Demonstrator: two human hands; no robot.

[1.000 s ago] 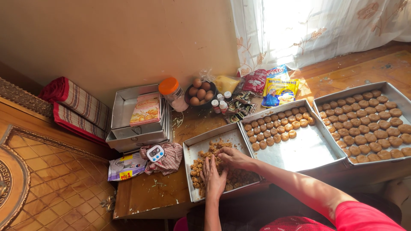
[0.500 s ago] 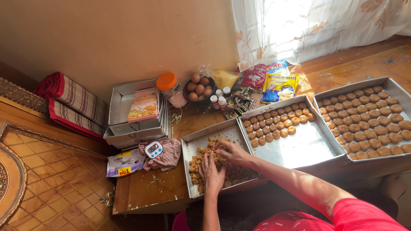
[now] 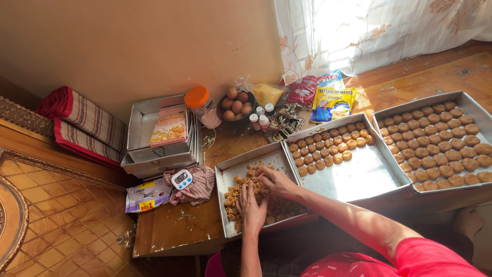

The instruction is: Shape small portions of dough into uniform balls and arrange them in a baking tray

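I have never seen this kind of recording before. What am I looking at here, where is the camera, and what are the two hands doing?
There is no machine. A person wears one camera on the head, so you look down at their own bare hands over a low wooden table. The left hand and the right hand both rest in crumbly brown dough inside a metal tray. How firmly they grip it cannot be seen. To the right, a second tray is partly filled with small dough balls, and a third tray is nearly full. Behind stand a bowl of eggs, an orange-lidded jar, empty stacked trays and some packets.
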